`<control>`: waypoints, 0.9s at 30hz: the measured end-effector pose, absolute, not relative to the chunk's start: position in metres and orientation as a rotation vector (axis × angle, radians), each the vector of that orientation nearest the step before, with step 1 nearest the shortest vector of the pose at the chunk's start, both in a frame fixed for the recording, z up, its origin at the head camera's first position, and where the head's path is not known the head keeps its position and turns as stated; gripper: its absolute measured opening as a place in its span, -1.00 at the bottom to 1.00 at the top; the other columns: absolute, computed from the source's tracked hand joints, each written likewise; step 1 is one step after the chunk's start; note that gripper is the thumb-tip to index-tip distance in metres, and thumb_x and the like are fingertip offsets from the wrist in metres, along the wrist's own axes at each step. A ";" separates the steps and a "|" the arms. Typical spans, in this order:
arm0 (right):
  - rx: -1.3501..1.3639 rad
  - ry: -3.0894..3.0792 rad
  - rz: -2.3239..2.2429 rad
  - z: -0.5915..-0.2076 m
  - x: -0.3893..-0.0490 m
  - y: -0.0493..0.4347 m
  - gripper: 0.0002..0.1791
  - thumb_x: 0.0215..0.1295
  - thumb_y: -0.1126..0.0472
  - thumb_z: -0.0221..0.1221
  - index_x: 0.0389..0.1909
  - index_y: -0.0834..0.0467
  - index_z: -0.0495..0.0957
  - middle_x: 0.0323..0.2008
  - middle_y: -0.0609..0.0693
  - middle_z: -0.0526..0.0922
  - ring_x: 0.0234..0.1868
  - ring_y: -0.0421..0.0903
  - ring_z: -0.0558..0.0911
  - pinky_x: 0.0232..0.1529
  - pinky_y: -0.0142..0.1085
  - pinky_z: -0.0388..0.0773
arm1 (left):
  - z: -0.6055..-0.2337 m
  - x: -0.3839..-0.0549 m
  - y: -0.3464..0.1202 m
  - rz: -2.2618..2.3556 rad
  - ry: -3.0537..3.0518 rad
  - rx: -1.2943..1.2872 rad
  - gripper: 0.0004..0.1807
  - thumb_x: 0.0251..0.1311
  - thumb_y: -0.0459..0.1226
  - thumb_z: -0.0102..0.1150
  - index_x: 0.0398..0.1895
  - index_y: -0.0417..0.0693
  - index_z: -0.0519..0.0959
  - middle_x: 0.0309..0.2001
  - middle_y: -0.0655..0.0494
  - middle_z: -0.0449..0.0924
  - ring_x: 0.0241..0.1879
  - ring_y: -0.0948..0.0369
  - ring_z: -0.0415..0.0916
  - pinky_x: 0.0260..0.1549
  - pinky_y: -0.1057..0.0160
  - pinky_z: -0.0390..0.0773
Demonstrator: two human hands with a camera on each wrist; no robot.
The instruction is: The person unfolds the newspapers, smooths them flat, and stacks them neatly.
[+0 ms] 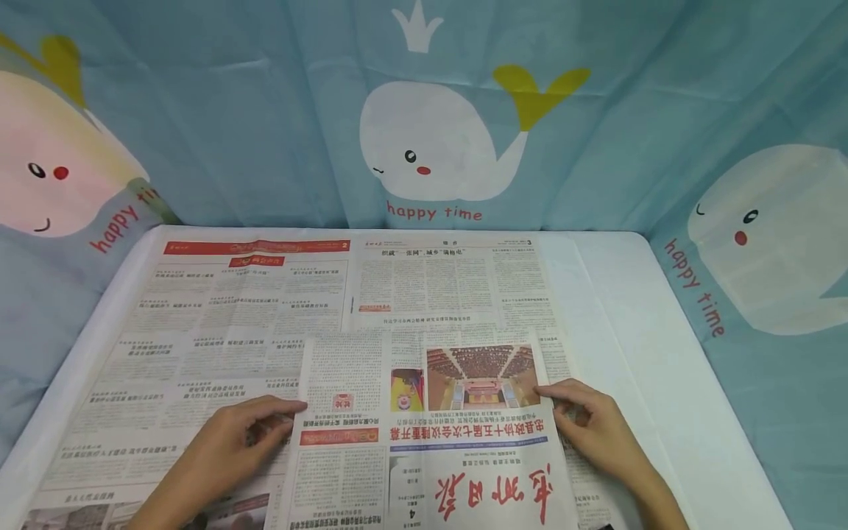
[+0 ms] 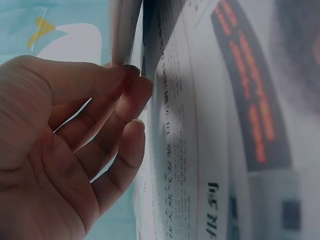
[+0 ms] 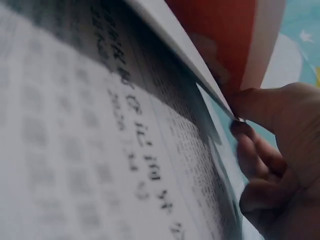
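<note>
A folded newspaper point(image 1: 351, 464), its red masthead upside down in the head view, lies over a larger spread newspaper point(image 1: 199, 324). My left hand point(image 1: 241, 445) pinches its left edge between thumb and fingertips. At the opposite edge, beside the colour photo of a hall, my right hand point(image 1: 589, 427) pinches the paper the same way. In the left wrist view the left thumb point(image 2: 95, 80) presses the edge against the fingers. The right wrist view has the folded paper's edge point(image 3: 200, 70) raised above the printed sheet below, gripped by the right hand point(image 3: 280, 155).
The spread newspaper rests on a table with a white cover point(image 1: 623, 294). Behind and at both sides hangs a light blue curtain point(image 1: 265, 147) printed with white whales and "happy time". A small dark object point(image 1: 606, 527) shows at the bottom edge near the right wrist.
</note>
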State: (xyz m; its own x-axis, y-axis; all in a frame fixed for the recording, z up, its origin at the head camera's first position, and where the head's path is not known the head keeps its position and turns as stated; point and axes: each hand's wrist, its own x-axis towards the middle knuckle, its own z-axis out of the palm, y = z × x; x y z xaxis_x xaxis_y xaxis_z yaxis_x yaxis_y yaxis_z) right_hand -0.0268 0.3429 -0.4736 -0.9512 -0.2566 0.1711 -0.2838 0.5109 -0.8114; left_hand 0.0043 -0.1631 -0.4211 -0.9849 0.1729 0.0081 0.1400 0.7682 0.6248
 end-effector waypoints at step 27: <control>0.721 -2.315 1.394 -0.474 -0.029 0.348 -0.43 -0.19 0.56 0.51 -0.03 0.17 0.77 0.04 -0.14 0.83 0.37 -0.30 0.60 0.52 -0.49 0.30 | -0.422 0.004 -0.163 1.036 2.929 0.538 -0.39 0.06 -0.51 0.53 0.13 0.24 0.70 -0.26 0.52 0.59 -0.35 0.56 0.45 -0.43 0.42 0.54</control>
